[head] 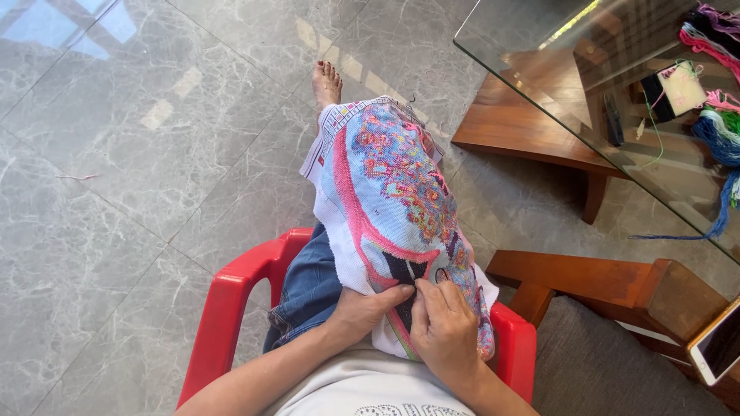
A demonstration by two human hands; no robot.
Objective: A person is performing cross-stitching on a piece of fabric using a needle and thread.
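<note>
A large embroidered cloth (385,192) with pink, blue and multicoloured stitching lies draped over my lap and leg. My left hand (362,308) grips the cloth's near edge, thumb on top of the fabric. My right hand (445,327) rests on the cloth beside it, fingertips pinched together at a dark patch of the stitching; a needle is too small to make out. The two hands touch each other at the fingertips.
I sit on a red plastic chair (231,300) over a grey marble floor (139,154). A glass-topped wooden table (555,69) at the right carries coloured thread skeins (717,127). A phone (721,343) lies on a wooden armrest (617,281) at right.
</note>
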